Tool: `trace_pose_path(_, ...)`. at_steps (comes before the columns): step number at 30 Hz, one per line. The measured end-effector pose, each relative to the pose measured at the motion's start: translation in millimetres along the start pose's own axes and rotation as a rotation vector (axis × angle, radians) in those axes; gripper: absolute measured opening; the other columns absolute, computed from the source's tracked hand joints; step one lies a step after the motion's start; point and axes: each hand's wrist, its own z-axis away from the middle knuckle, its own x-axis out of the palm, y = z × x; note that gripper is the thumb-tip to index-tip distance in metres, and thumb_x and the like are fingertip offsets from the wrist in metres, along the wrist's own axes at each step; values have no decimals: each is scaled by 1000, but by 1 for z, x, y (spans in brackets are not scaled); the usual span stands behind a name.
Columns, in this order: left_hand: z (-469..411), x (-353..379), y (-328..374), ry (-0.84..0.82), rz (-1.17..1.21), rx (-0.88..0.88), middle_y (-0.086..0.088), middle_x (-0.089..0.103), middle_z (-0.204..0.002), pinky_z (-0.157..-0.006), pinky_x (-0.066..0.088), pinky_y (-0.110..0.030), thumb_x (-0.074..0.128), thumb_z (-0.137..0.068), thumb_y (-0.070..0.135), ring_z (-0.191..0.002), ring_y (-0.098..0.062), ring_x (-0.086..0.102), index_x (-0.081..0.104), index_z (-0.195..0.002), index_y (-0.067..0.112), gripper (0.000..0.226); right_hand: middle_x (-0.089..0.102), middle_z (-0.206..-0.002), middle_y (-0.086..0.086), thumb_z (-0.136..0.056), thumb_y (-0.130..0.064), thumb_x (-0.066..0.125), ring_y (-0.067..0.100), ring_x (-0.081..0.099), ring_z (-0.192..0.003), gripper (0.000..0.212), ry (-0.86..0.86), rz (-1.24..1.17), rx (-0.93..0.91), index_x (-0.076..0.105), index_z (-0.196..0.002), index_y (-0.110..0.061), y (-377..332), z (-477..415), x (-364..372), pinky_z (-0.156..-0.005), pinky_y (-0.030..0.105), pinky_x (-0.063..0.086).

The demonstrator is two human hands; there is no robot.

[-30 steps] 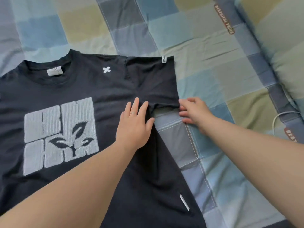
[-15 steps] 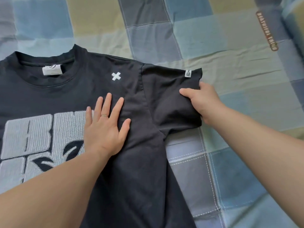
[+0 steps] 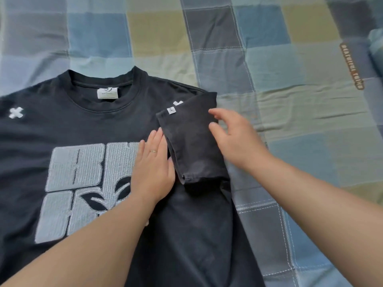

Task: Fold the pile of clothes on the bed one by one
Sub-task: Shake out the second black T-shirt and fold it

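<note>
Black shirt (image 3: 116,125) flat on the bed (image 3: 290,121), under both hands. Soft and light, floppy, easy to bunch up. Sleeve (image 3: 192,141) folded in, between the hands. Left hand (image 3: 153,170) flat and open, pressing the chest, holding nothing. Right hand (image 3: 236,135) loose and open over the sleeve edge, gripping nothing. Best to pinch at shoulder and hem, on the right-hand side.

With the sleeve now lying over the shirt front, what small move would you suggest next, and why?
Probably lower the right hand and press the folded sleeve flat. That hand hovers open at the fold, the left hand lies flat on the T-shirt beside the sleeve's edge, and the sleeve looks loosely laid.
</note>
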Motion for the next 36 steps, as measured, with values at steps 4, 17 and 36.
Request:
trace_pose_path(4,25,-20,-49,40,-112,-177,1,8,-169,-125,-1,-45,30,-104,45,-156,-20,0,19,-160,26,60,-9,-169,-2,-102,-57,33,28,-10,-154,66,-216,463,-52,5,-159,-40,3,8,50,-124,49,-1)
trace_pose_path(17,28,-12,-83,62,-176,-107,4,10,-169,-125,-1,-48,19,-97,53,-156,-21,2,19,-159,33,65,-8,-169,5,-95,-68,9,26,-10,-155,75,-94,697,-99,1,-161,-33,2,6,123,-123,56,-5)
trace_pose_path(36,107,-178,-347,144,-89,-311,-2,18,-167,-123,10,-47,53,-98,44,-153,-28,11,39,-150,25,57,-7,-168,8,-100,-63,27,38,-2,-153,71,-366,487,184,3,-159,-33,-231,46,253,-123,53,10)
